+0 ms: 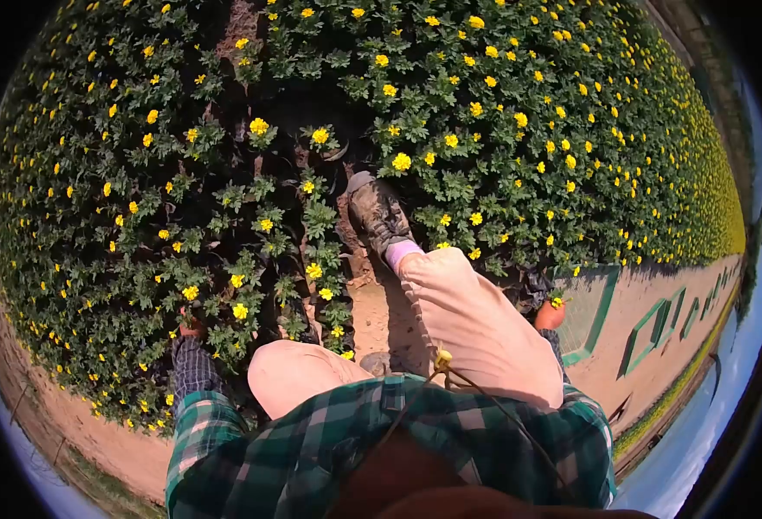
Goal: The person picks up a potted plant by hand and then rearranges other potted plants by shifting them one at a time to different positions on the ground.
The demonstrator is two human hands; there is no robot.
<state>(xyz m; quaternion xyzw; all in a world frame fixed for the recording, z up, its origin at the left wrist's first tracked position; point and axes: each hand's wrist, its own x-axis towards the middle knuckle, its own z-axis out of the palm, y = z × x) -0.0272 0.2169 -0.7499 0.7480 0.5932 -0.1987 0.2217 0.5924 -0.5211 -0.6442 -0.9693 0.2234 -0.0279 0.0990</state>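
Yellow marigold bloom [239,310] stands just inward of the left hand [191,329], the nearer hand, which is sunk in leaves at the flower bed's [96,259] near edge, its grip hidden. The right hand [550,317] seems closed on a picked flower [557,303].

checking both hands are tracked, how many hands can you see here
2. The left hand is low among the plants at the left, partly hidden by leaves. The right hand is beside the right knee, with a yellow flower just above it.
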